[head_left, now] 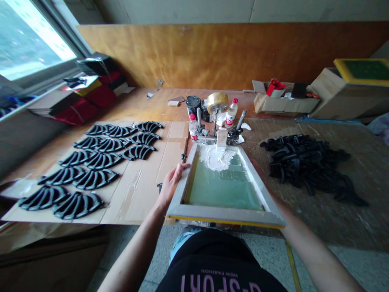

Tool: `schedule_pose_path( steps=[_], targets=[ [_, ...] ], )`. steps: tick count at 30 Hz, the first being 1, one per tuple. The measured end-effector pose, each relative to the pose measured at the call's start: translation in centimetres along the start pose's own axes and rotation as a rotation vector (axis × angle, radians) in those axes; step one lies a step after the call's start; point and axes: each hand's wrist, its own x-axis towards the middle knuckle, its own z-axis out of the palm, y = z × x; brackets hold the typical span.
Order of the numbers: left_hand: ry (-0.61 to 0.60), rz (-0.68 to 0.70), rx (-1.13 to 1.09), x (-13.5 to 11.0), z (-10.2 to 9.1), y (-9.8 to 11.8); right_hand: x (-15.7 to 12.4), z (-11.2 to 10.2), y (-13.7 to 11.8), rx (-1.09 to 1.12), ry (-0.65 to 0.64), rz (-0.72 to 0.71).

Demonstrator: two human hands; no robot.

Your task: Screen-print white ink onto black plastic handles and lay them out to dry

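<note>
Head view: left hand (172, 182) is on the left rail of a wooden screen-print frame (225, 214), fingers spread and curled over the rail, not pinching. Right hand (254, 164) is mostly hidden behind the frame's right rail, so finger state can't be told; only the right forearm (304, 231) shows clearly. The frame sits in front of the person, far end held in a metal hinge clamp (217, 138), near edge yellow and seemingly raised, though that's hard to judge from this angle. Its green mesh (223, 186) has a white ink mass (215, 158) at the far end. Behind the clamp are a tape roll (216, 101), two plastic bottles (231, 112) (193, 127) and a black tin (193, 105). To the left, rows of black curved parts (94, 178) lie on a cardboard sheet (136, 202). To the right, a heap of black parts (304, 162) lies on a woven mat (343, 219). A cardboard box (282, 103) stands further back, and another yellow-edged frame (361, 69) sits on a box at the upper right.
</note>
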Motion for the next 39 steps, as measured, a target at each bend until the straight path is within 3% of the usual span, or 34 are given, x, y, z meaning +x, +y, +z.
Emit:
schedule_pose_path(
  steps=[2,5,7,10,14,19,21,24,28,31,34,37,39],
  targets=[
    [-0.023,-0.087,0.027,-1.0,-0.3,-2.9,1.8,-1.4,0.2,-0.057,0.131,0.067],
    [-0.024,-0.157,0.011,-1.5,0.1,-6.9,5.4,-1.1,-1.9,-0.146,0.205,-0.066],
    [-0.031,-0.162,0.025,-1.2,0.4,-8.8,7.6,0.4,-3.8,-0.189,0.112,-0.200],
    [-0.027,-0.175,0.075,-0.7,0.5,-10.4,8.8,2.9,-6.0,-0.286,-0.109,-0.228],
    [-0.012,-0.188,0.078,-0.5,0.3,-10.9,5.9,4.0,-7.0,-0.384,-0.272,-0.305],
    [-0.012,-0.186,0.068,-0.7,0.4,-10.6,2.4,2.0,-7.4,-0.278,-0.448,-0.627],
    [0.002,-0.193,0.057,-0.8,0.4,-10.4,2.4,1.6,-7.4,-0.239,-0.437,-0.601],
    [0.014,-0.200,0.039,-0.9,0.5,-10.0,2.1,2.2,-7.3,-0.270,-0.309,-0.521],
    [0.007,-0.196,0.036,-1.2,0.7,-9.2,1.0,2.9,-7.6,-0.248,-0.326,-0.607],
    [0.009,-0.209,-0.002,-1.4,0.6,-8.1,2.7,2.7,-8.2,-0.177,-0.278,-0.489],
    [-0.018,-0.215,-0.026,-1.7,0.2,-6.0,7.1,2.0,-8.3,-0.191,-0.159,-0.305],
    [-0.024,-0.181,-0.055,-1.7,-0.3,-3.0,10.9,0.3,-6.3,-0.260,-0.044,-0.131],
    [-0.015,-0.140,-0.107,-1.2,-0.3,-0.8,11.5,-1.4,-4.0,-0.260,0.063,0.010]
  ],
)
